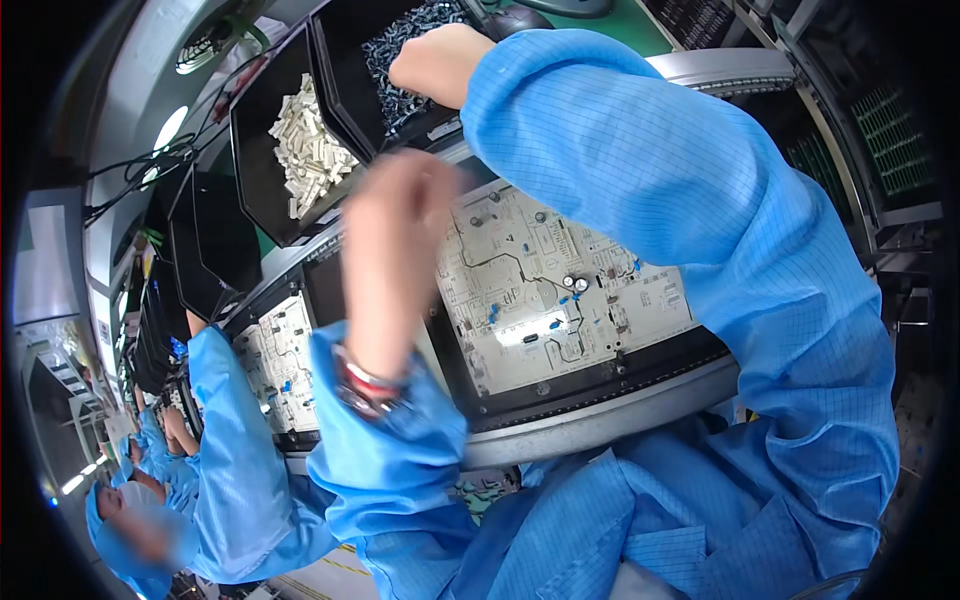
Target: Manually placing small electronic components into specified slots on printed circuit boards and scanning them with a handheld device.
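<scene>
My right hand (pixel 437 65) reaches over a black bin (pixel 345 70) of small dark-blue parts (pixel 405 45). Its fingers curl down toward the parts, and whatever they hold is hidden. Lower and to the left, my left hand (pixel 400 205) is smeared by motion, so its fingers cannot be read. It hovers near the upper left corner of a pale circuit board (pixel 475 345). On that board sit small blue components, round capacitors and dark wire-like traces. A red and dark band (pixel 368 385) circles my left wrist.
A black bin (pixel 262 165) of white oblong connectors (pixel 308 145) stands left of the blue parts. A second pale board (pixel 278 345) lies further left, beside a co-worker's blue sleeve (pixel 235 430). A metal rail (pixel 600 420) runs along the near side.
</scene>
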Demonstrator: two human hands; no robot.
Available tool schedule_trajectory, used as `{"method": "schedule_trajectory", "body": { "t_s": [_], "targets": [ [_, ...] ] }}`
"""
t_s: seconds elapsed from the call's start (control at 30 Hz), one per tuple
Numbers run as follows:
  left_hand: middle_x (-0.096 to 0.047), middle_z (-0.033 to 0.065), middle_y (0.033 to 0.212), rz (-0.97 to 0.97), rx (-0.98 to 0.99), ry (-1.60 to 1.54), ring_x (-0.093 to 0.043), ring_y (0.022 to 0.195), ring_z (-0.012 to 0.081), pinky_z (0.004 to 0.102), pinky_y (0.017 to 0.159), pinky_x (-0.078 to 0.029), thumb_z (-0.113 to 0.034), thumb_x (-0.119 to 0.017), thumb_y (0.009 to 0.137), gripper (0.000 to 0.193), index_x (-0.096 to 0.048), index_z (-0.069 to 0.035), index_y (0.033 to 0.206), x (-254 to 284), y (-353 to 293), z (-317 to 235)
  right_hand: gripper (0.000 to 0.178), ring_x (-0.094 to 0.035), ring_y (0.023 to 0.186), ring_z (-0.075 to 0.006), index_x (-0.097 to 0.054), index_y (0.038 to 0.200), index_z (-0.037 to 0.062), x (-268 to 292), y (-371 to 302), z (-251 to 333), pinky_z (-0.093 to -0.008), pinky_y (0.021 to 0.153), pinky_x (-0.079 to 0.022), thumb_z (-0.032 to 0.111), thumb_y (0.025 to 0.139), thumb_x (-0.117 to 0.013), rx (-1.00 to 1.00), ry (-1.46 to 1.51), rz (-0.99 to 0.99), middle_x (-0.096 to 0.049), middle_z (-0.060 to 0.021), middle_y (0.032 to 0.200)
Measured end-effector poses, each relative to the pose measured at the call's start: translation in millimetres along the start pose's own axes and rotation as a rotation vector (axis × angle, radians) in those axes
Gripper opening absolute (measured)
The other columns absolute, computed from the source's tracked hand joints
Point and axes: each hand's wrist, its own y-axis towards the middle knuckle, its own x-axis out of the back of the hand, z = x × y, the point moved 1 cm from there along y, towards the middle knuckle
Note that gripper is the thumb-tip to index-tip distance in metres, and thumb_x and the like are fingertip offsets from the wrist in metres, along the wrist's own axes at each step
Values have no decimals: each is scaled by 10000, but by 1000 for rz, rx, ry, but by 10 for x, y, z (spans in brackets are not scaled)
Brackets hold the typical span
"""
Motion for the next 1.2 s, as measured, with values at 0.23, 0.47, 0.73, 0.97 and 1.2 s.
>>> {"method": "schedule_trajectory", "body": {
  "t_s": [0.23,0.47,0.73,0.97,1.2],
  "targets": [
    [-646,139,764,-244,35,429,-623,634,244,333,593,-480,-82,-624,789,142,-650,-3,903,410,541,1457,120,-626,790,-348,-657,826,28,355,38,121,-416,698,-504,65,757,-566,-66,136,-162,-637,-168,792],
    [-669,154,754,45,138,387,-663,671,249,318,621,-508,-91,-696,720,207,-685,-10,911,412,720,1580,106,-624,738,-305,-644,845,12,948,-756,139,-370,656,-494,84,798,-583,64,341,-236,-627,-151,774],
    [-655,116,712,-98,158,317,-631,636,177,290,583,-475,-156,-709,755,171,-676,-28,862,496,544,1615,103,-565,782,-270,-605,868,20,1076,-2057,431,-341,723,-458,73,782,-629,-83,670,209,-586,-84,824],
    [-646,58,962,-290,380,-661,-596,846,80,174,713,-474,-88,-624,857,253,-612,30,1081,670,312,1359,89,-540,817,-229,-614,812,57,983,-2555,479,-337,833,-402,53,738,-663,-39,569,201,-565,-53,811],
    [-636,94,1032,-245,529,-1154,-609,912,116,182,825,-498,-52,-577,882,252,-584,34,1118,664,45,916,97,-543,817,-225,-628,818,51,949,-2570,500,-338,835,-405,67,733,-672,-24,543,150,-570,-50,814]
  ]
}}
